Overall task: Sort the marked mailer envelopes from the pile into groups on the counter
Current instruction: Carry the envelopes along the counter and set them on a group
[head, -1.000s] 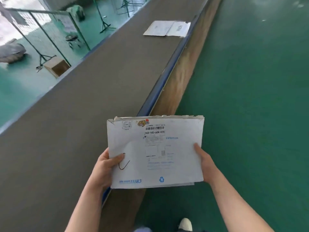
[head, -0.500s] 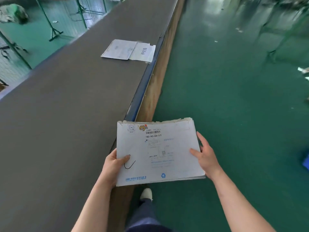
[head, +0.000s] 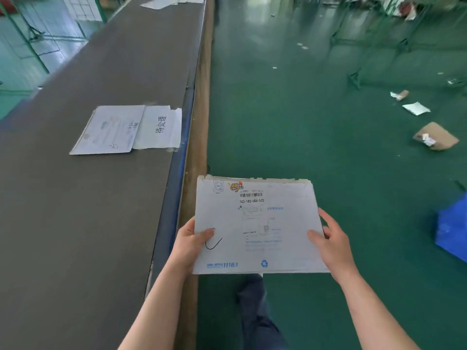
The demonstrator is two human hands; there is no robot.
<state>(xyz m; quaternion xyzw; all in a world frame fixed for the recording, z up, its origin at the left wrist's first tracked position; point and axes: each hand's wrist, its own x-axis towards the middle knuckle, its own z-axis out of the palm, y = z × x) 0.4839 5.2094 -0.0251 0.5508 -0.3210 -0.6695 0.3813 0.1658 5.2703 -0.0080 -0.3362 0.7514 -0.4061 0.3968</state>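
Your left hand (head: 190,242) and right hand (head: 332,245) are each gripping a side edge of the white mailer envelope (head: 256,227), thumbs on top, holding it over the green floor (head: 290,109) just right of the desk (head: 88,198). Farther left, another envelope (head: 107,130) is lying beside a handwritten paper label (head: 158,127).

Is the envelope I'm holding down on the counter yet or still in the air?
In the air. Left hand and right hand grip the envelope by its side edges, over the floor beside the counter.
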